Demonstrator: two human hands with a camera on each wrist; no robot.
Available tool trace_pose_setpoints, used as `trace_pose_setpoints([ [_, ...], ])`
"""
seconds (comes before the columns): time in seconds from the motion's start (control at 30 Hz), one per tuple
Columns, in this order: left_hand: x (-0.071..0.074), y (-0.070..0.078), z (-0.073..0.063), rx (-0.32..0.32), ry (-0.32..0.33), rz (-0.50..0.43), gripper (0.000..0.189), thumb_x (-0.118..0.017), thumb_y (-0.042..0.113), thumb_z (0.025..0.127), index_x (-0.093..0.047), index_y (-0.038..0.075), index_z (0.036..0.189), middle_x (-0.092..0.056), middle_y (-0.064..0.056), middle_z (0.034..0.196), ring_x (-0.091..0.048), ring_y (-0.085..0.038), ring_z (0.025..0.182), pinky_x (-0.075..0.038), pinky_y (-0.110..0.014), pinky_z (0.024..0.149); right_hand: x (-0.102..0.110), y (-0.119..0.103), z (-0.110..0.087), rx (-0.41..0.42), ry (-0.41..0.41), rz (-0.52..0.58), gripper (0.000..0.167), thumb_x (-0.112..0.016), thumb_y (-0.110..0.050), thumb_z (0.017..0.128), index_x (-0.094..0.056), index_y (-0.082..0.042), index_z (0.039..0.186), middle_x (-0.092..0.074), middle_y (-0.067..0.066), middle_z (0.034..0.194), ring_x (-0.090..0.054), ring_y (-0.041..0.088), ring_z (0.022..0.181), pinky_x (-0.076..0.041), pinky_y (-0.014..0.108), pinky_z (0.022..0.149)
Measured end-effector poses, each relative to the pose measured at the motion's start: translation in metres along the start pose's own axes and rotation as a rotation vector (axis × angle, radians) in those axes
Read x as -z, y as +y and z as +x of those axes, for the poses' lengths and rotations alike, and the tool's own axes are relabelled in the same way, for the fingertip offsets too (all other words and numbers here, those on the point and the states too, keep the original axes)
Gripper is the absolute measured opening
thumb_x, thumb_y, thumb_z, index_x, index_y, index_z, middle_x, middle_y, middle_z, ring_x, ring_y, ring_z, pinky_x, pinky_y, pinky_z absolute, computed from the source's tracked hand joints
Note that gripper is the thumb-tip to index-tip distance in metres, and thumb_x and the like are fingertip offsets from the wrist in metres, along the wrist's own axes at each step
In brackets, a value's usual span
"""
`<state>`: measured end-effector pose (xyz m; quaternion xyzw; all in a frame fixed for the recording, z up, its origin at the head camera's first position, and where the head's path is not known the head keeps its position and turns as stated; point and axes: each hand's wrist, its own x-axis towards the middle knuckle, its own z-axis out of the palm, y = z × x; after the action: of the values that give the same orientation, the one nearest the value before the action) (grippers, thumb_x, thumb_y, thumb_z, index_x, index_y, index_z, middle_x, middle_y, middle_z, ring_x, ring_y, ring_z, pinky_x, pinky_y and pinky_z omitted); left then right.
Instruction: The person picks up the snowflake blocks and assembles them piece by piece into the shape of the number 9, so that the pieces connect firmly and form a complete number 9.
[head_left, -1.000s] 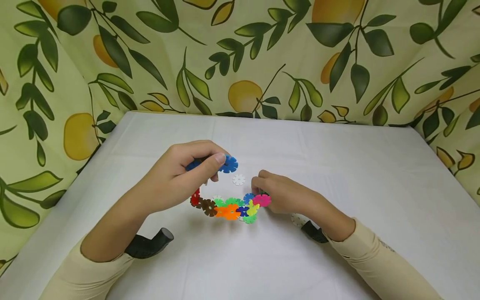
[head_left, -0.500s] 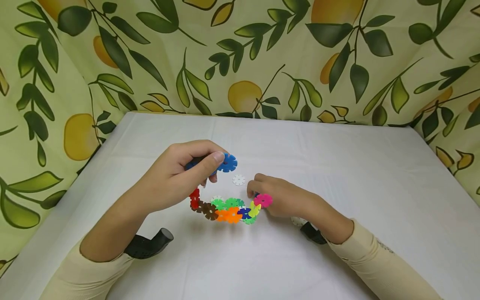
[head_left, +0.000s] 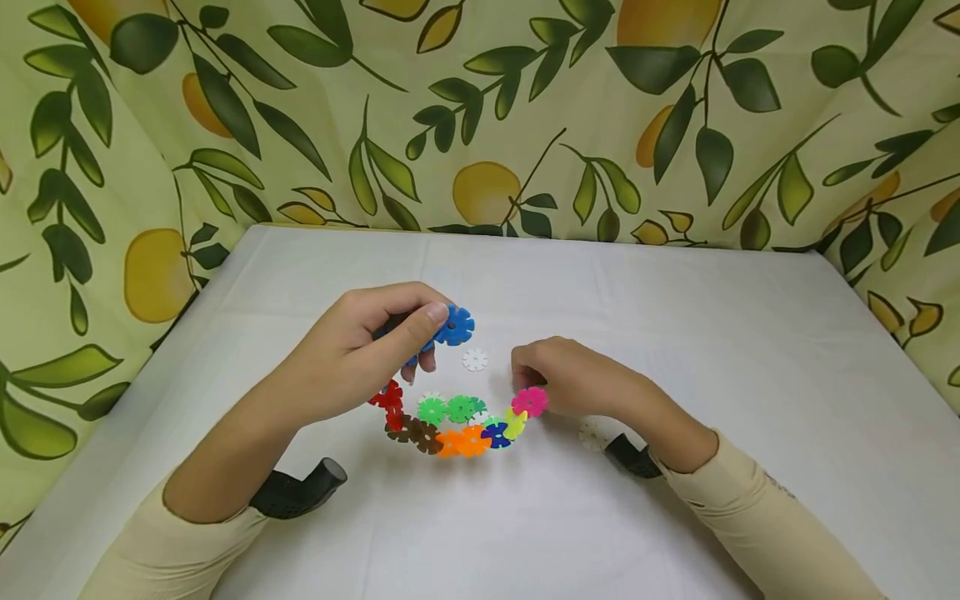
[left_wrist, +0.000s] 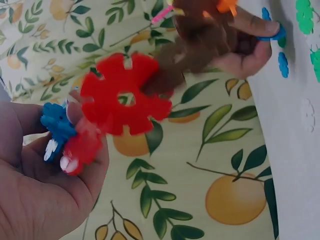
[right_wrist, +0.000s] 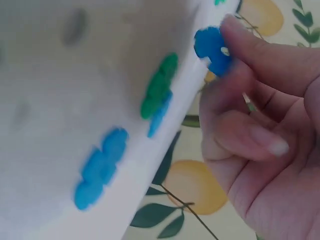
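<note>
My left hand [head_left: 352, 354] pinches the blue end [head_left: 456, 326] of a chain of notched plastic snowflake discs. From there the chain hangs in a curve through red discs [left_wrist: 125, 95], brown [head_left: 426, 436], orange [head_left: 471, 440], dark blue [head_left: 497, 434] and yellow to a pink disc [head_left: 531, 402]. My right hand [head_left: 573, 375], just behind the pink end, pinches a single blue disc [right_wrist: 212, 49] between thumb and fingertips, as the right wrist view shows. That disc is hidden in the head view.
Loose green discs [head_left: 461, 409] lie on the white table behind the chain. A white disc [head_left: 475, 360] lies farther back, another [head_left: 593, 435] by my right wrist. Blue pieces [right_wrist: 101, 167] lie on the table in the right wrist view. A patterned cloth [head_left: 480, 108] hangs behind.
My right hand reached slightly left and down, then drew back up and right with a blue disc. The chain has sagged lower, with its red part more exposed. My left hand barely moved.
</note>
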<state>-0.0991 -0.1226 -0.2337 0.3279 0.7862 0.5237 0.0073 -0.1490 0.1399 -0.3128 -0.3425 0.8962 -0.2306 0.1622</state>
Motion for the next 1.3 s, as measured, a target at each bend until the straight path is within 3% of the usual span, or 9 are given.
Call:
trace_pose_setpoints([
  [0.1, -0.002, 0.0, 0.001, 0.006, 0.0, -0.033, 0.016, -0.052, 0.009, 0.104, -0.067, 0.007, 0.1, -0.062, -0.002, 0.077, -0.059, -0.022, 0.062, -0.055, -0.034, 0.054, 0.009, -0.003, -0.006, 0.089, 0.138, 0.06, 0.022, -0.077, 0.001, 0.086, -0.06, -0.013, 0.086, -0.063, -0.006, 0.079, -0.06, 0.013, 0.075, -0.052, 0.026, 0.065],
  [0.23, -0.005, 0.0, 0.001, 0.023, 0.002, -0.063, 0.013, -0.052, 0.009, 0.105, -0.064, 0.006, 0.102, -0.065, -0.003, 0.087, -0.062, -0.023, 0.063, -0.056, -0.036, 0.054, 0.022, -0.014, -0.02, 0.275, 0.432, 0.123, 0.025, -0.074, 0.006, 0.087, -0.055, -0.007, 0.096, -0.072, -0.002, 0.087, -0.07, 0.01, 0.076, -0.057, 0.026, 0.065],
  [0.33, -0.009, 0.001, 0.001, 0.04, -0.003, -0.068, 0.012, -0.051, 0.011, 0.105, -0.062, 0.008, 0.103, -0.066, -0.002, 0.088, -0.063, -0.024, 0.062, -0.055, -0.036, 0.051, 0.029, -0.026, -0.03, 0.405, 0.611, 0.081, 0.032, -0.076, 0.011, 0.083, -0.054, -0.004, 0.1, -0.073, -0.002, 0.087, -0.069, 0.007, 0.072, -0.057, 0.023, 0.065],
  [0.4, -0.012, 0.001, 0.001, 0.047, -0.007, -0.073, 0.012, -0.05, 0.012, 0.106, -0.062, 0.008, 0.103, -0.067, -0.001, 0.086, -0.063, -0.023, 0.061, -0.054, -0.035, 0.05, 0.031, -0.034, -0.035, 0.475, 0.678, 0.03, 0.035, -0.079, 0.012, 0.078, -0.058, -0.003, 0.101, -0.072, -0.002, 0.087, -0.068, 0.007, 0.072, -0.056, 0.02, 0.066],
  [0.5, -0.017, 0.0, 0.001, 0.041, -0.016, -0.096, 0.012, -0.05, 0.012, 0.106, -0.061, 0.008, 0.104, -0.068, 0.0, 0.088, -0.063, -0.024, 0.061, -0.054, -0.034, 0.051, 0.031, -0.042, -0.037, 0.568, 0.719, -0.06, 0.034, -0.081, 0.011, 0.074, -0.063, -0.002, 0.1, -0.071, 0.0, 0.086, -0.065, 0.008, 0.071, -0.055, 0.02, 0.068],
  [0.63, -0.021, -0.002, 0.001, 0.022, -0.017, -0.106, 0.01, -0.052, 0.01, 0.105, -0.061, 0.007, 0.104, -0.068, 0.0, 0.09, -0.063, -0.022, 0.062, -0.055, -0.034, 0.053, 0.027, -0.046, -0.035, 0.641, 0.73, -0.132, 0.013, -0.072, -0.011, 0.094, -0.064, -0.001, 0.097, -0.068, 0.001, 0.082, -0.061, 0.009, 0.067, -0.055, 0.023, 0.064],
  [0.73, -0.024, -0.003, 0.001, 0.0, -0.01, -0.092, 0.007, -0.055, 0.009, 0.104, -0.062, 0.007, 0.104, -0.068, 0.001, 0.089, -0.064, -0.019, 0.062, -0.055, -0.033, 0.052, 0.023, -0.047, -0.035, 0.652, 0.743, -0.162, 0.028, -0.055, -0.028, 0.104, -0.062, -0.002, 0.096, -0.068, 0.003, 0.081, -0.063, 0.011, 0.066, -0.056, 0.025, 0.062],
  [1.07, -0.032, -0.003, -0.001, -0.091, 0.039, -0.118, 0.004, -0.059, 0.007, 0.102, -0.06, 0.003, 0.101, -0.07, 0.001, 0.086, -0.068, -0.014, 0.067, -0.057, -0.034, 0.055, 0.015, -0.059, -0.032, 0.799, 0.97, -0.303, 0.019, -0.056, -0.009, 0.102, -0.061, 0.003, 0.088, -0.066, 0.008, 0.074, -0.066, 0.017, 0.061, -0.056, 0.027, 0.054],
  [1.3, -0.032, -0.006, -0.002, -0.088, 0.008, -0.113, 0.002, -0.059, 0.004, 0.101, -0.059, 0.005, 0.099, -0.071, -0.001, 0.087, -0.07, -0.014, 0.069, -0.059, -0.033, 0.059, 0.013, -0.06, -0.029, 0.826, 0.954, -0.308, 0.016, -0.054, -0.004, 0.102, -0.061, 0.004, 0.089, -0.063, 0.008, 0.074, -0.066, 0.018, 0.062, -0.056, 0.026, 0.056],
])
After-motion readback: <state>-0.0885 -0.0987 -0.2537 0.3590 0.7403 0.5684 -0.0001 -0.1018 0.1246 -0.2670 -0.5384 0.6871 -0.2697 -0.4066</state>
